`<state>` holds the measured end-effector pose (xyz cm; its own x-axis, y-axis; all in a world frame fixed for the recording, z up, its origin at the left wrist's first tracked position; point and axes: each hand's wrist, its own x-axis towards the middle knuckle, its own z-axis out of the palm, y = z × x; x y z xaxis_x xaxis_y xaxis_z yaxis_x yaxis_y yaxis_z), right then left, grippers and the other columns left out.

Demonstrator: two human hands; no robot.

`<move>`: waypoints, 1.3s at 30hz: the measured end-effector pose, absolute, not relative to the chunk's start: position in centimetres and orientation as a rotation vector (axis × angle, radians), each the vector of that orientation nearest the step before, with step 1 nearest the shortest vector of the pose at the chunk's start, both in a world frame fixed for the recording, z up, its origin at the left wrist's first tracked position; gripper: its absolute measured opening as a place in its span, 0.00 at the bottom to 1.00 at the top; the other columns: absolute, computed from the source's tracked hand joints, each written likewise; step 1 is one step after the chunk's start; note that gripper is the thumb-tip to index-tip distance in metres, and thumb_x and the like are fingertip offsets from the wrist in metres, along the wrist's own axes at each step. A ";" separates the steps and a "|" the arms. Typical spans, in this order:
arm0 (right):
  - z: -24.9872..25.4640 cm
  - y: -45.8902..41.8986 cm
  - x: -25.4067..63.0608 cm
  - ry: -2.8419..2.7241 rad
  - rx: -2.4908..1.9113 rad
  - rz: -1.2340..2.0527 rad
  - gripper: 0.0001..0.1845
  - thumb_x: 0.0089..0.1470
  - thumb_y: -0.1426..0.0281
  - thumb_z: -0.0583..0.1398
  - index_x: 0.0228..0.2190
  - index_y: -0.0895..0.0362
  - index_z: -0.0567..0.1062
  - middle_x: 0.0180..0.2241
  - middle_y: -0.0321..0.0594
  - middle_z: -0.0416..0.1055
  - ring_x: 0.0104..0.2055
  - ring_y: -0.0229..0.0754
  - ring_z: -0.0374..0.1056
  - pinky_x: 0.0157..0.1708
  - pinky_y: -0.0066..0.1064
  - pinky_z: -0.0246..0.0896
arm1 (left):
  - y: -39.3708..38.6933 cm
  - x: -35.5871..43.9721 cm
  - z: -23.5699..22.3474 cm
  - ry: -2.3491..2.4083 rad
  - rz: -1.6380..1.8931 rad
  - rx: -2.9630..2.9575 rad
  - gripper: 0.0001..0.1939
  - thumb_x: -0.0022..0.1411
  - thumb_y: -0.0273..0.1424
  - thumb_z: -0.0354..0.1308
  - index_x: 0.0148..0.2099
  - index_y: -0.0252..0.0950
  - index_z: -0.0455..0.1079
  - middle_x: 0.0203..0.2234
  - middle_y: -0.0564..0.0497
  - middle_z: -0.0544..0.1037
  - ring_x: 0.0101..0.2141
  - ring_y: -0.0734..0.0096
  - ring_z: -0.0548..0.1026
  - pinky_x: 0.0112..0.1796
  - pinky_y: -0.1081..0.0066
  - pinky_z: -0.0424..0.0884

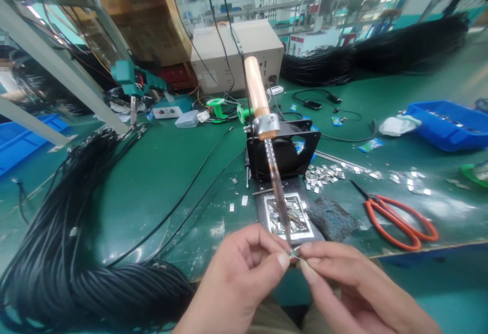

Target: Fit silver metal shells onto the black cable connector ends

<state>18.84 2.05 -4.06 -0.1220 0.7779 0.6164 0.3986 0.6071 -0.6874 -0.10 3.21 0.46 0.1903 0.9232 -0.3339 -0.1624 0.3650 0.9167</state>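
Observation:
My left hand (247, 268) is closed in a pinch on a small metal connector (293, 254), mostly hidden by the fingertips. From the other side my right hand (343, 278) pinches a thin silvery wire (298, 257) against the same spot; whether it is solder or a bare lead I cannot tell. Directly above the fingertips hangs the tip of a soldering iron (280, 196), tilted down toward me. Its wooden handle (256, 85) is clamped to a black metal stand (310, 146). Just beyond my hands lies a white-rimmed tray (310, 230) with metal bits in it.
Red-handled scissors (398, 222) lie on the right beside a dark rough pad (331, 217). Small metal pieces (324, 175) are scattered past the tray. At left sits a big bundle of black cables (95, 293). A blue bin (446, 125) stands far right.

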 end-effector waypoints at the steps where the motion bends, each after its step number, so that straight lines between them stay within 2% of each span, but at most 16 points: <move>1: -4.0 2.0 18.8 -1.739 -0.970 0.418 0.14 0.56 0.82 0.66 0.40 0.52 0.77 0.42 0.36 0.83 0.41 0.35 0.82 0.44 0.17 0.77 | 3.2 -0.1 0.4 1.101 0.921 0.878 0.13 0.62 0.36 0.71 0.33 0.35 0.73 0.32 0.52 0.79 0.34 0.68 0.71 0.38 0.68 0.63; 24: -3.0 2.5 18.5 -1.747 -1.010 0.404 0.10 0.58 0.79 0.67 0.38 0.52 0.79 0.41 0.34 0.84 0.40 0.34 0.83 0.47 0.16 0.76 | 3.4 -0.2 0.5 1.057 0.960 0.880 0.11 0.63 0.33 0.70 0.33 0.35 0.73 0.34 0.51 0.81 0.35 0.69 0.73 0.41 0.69 0.65; 39: -2.7 2.4 18.6 -1.746 -1.013 0.431 0.10 0.58 0.78 0.67 0.39 0.52 0.80 0.42 0.36 0.84 0.41 0.37 0.83 0.47 0.20 0.78 | 3.5 -0.2 0.7 1.082 0.946 0.888 0.11 0.63 0.33 0.70 0.33 0.36 0.73 0.33 0.51 0.80 0.35 0.68 0.72 0.40 0.68 0.65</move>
